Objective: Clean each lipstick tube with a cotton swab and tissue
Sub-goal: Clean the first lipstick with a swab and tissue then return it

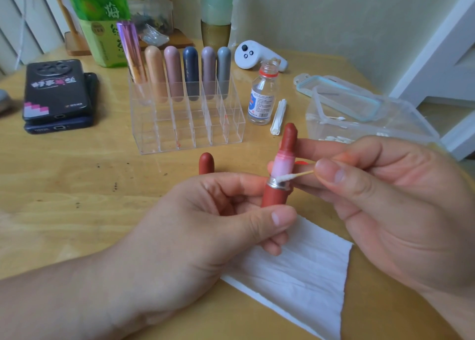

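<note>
a pale wooden tabletop [77, 175] stands against a cream wall [334, 18]. on it sit a clear acrylic grid organiser [185, 124] with six capped lipsticks [173, 72] in its back row, a small clear bottle [263, 98] just beside it, and a flat white tissue [295, 275] near the front. the left hand [205, 224] curls thumb and fingers round an open brick-red lipstick tube [275, 195], upright above the tissue. the right hand [385, 198] pinches a wooden cotton swab [288, 177], its white tip touching the tube's silver collar. a brick-red cap [206, 163] stands behind the left hand.
</note>
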`<state>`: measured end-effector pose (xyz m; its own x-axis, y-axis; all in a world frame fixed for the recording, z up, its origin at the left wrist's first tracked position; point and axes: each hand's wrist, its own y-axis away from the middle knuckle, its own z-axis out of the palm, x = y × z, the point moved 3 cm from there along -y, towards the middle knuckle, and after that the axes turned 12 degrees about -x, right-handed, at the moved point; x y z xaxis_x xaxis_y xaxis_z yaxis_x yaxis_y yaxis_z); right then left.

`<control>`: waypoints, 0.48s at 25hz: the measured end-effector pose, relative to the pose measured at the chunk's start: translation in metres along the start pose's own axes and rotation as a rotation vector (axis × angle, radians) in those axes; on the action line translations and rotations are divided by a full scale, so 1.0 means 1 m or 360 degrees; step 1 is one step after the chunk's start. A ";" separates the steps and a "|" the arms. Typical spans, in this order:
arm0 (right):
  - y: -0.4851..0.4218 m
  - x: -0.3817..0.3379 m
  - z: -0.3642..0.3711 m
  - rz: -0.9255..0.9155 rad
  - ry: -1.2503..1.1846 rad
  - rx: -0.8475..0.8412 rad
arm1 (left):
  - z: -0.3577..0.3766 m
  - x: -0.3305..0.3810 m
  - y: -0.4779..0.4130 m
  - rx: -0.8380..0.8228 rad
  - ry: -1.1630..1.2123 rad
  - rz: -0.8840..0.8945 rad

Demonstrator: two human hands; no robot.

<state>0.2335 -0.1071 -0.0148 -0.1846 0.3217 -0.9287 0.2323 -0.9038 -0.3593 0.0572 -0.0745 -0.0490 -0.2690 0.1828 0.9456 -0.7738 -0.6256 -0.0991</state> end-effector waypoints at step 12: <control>-0.001 -0.001 -0.004 -0.0029 0.0024 0.0016 | 0.003 0.003 -0.002 -0.0004 0.0263 0.0050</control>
<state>0.2376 -0.1055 -0.0138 -0.1741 0.3425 -0.9232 0.2195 -0.9005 -0.3754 0.0601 -0.0748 -0.0445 -0.3836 0.2855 0.8782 -0.7649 -0.6311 -0.1289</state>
